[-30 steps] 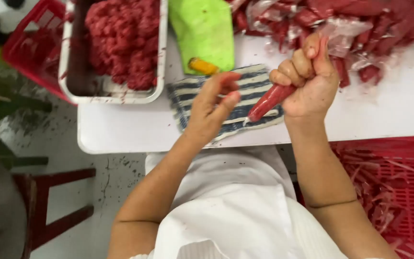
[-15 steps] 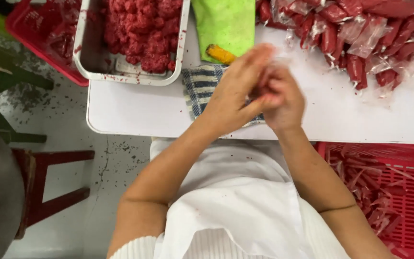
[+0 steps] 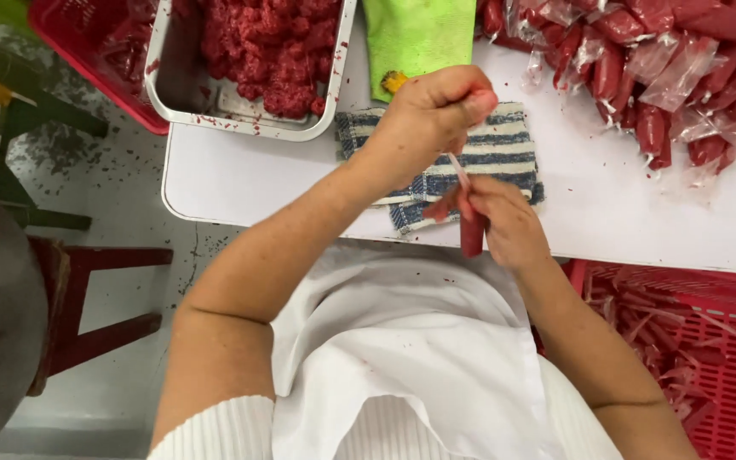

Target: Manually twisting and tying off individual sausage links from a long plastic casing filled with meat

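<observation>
My right hand (image 3: 504, 223) grips a red sausage in a clear plastic sleeve (image 3: 472, 232), held upright at the near edge of the white table (image 3: 249, 175). My left hand (image 3: 432, 111) is closed above it and pulls the sleeve's twisted end (image 3: 457, 169) upward, taut between the two hands. Both hands hover over a blue and white striped cloth (image 3: 496, 149) lying on the table.
A metal tray of minced red meat (image 3: 253, 60) stands at the far left of the table, a green cloth (image 3: 415, 38) beside it. Several wrapped sausages (image 3: 658, 68) are piled at the far right. A red crate (image 3: 692, 341) sits low right, a red stool (image 3: 87, 298) left.
The hands were pressed together half a second ago. Now the left hand has risen, drawing the sleeve's end out, while the right hand has dropped toward the table edge with the sausage.
</observation>
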